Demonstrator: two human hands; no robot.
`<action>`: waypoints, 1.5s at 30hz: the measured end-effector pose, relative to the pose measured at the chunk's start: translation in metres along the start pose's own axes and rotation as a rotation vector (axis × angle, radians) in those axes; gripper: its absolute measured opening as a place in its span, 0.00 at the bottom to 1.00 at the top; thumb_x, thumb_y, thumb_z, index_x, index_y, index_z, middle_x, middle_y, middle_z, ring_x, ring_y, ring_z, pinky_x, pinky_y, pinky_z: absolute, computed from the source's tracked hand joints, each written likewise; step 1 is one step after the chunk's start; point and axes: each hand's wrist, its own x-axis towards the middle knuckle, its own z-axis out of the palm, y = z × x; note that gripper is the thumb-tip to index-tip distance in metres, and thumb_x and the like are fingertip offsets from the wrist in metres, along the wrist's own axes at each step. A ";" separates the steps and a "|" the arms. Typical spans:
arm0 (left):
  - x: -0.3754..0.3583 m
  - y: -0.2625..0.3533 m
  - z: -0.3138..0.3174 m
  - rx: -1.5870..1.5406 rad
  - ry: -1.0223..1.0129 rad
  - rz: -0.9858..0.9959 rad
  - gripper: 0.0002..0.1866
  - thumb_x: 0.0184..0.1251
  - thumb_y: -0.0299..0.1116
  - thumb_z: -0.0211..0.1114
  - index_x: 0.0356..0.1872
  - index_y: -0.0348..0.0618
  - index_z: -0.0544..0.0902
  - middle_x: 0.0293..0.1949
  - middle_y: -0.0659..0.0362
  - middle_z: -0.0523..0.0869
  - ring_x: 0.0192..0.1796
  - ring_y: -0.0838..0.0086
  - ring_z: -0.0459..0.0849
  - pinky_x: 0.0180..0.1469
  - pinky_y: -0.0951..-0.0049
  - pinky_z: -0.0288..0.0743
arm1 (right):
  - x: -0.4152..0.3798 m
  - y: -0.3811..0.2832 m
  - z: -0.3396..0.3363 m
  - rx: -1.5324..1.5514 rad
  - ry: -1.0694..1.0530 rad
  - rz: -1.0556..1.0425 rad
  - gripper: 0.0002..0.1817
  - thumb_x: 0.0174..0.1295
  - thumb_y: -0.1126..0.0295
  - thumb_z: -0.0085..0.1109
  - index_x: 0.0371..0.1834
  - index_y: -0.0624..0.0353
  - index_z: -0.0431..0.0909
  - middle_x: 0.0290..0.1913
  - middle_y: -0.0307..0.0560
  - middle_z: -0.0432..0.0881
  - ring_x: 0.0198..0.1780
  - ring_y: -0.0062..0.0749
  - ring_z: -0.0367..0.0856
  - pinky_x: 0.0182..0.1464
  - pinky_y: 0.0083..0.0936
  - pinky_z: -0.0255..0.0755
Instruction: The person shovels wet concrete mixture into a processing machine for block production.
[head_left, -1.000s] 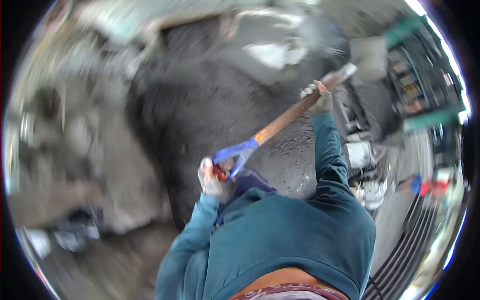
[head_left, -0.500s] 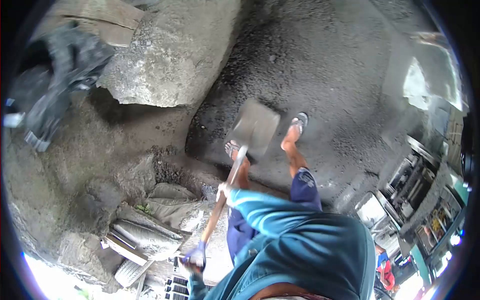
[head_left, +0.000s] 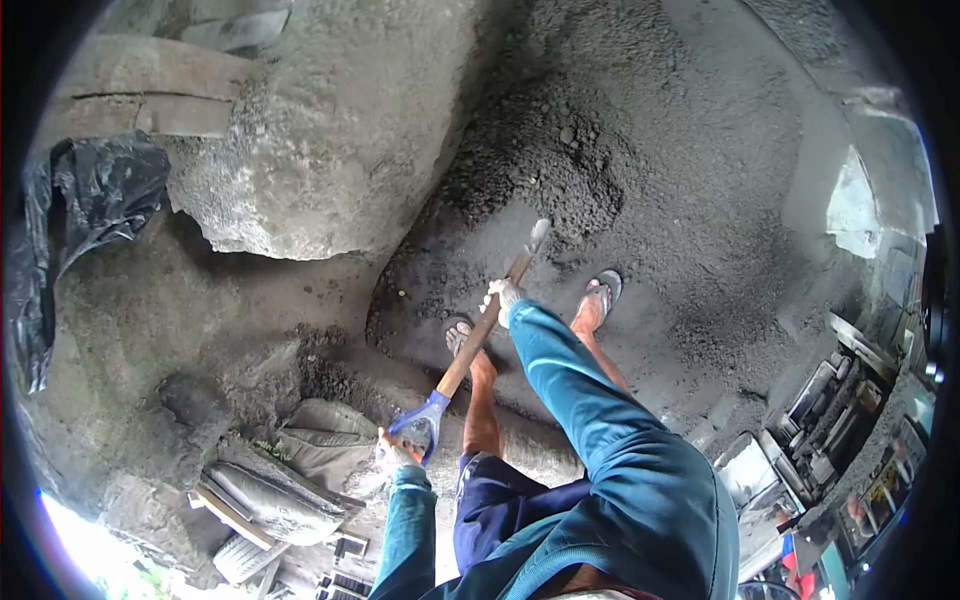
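A shovel (head_left: 466,358) with a wooden shaft and a blue D-shaped handle slants across the middle of the view. My left hand (head_left: 396,452) is closed around the grip of the blue handle. Farther down the shaft, my right hand (head_left: 503,299) wraps around the wood close to the metal socket. The shovel's blade cannot be made out; its socket end meets a mound of dark, crumbly material (head_left: 575,180). My sandalled feet stand on either side of the shaft.
A big concrete block (head_left: 320,150) rises at the upper left, with a black plastic sheet (head_left: 110,185) beside it. Planks (head_left: 235,515) and a tyre (head_left: 245,558) lie at lower left. Wood pieces and clutter (head_left: 830,400) are at right.
The shovel has swung forward and its blade, visible before near my feet, is now at the dark mound. Both hands have moved forward with it, still gripping.
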 end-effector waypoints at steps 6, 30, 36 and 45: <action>-0.019 -0.004 -0.027 -0.039 0.003 0.219 0.21 0.65 0.54 0.69 0.25 0.54 0.70 0.20 0.68 0.67 0.18 0.77 0.65 0.19 0.75 0.59 | -0.076 -0.005 -0.026 0.156 0.030 -0.072 0.07 0.65 0.68 0.60 0.39 0.52 0.71 0.28 0.40 0.73 0.25 0.35 0.74 0.29 0.46 0.74; -0.779 0.091 0.155 -0.518 -2.057 1.979 0.22 0.55 0.51 0.75 0.31 0.41 0.81 0.24 0.55 0.82 0.27 0.66 0.82 0.31 0.65 0.75 | -0.871 -0.339 -0.372 0.969 -0.225 -1.760 0.04 0.60 0.74 0.55 0.31 0.55 0.69 0.24 0.40 0.72 0.25 0.32 0.74 0.33 0.35 0.76; -0.776 0.008 0.104 -0.320 -2.577 2.623 0.22 0.46 0.54 0.76 0.21 0.49 0.76 0.23 0.60 0.74 0.27 0.64 0.76 0.36 0.61 0.71 | -0.822 -0.249 -0.499 0.856 0.067 -1.752 0.08 0.65 0.63 0.55 0.33 0.54 0.71 0.26 0.43 0.76 0.25 0.38 0.77 0.29 0.37 0.76; -0.498 0.066 0.084 0.360 -2.198 0.761 0.18 0.68 0.47 0.67 0.29 0.41 0.80 0.27 0.56 0.86 0.26 0.71 0.84 0.31 0.69 0.79 | -0.738 -0.171 -0.280 0.710 -0.182 -1.526 0.10 0.60 0.64 0.66 0.38 0.51 0.74 0.29 0.39 0.77 0.30 0.36 0.78 0.40 0.41 0.78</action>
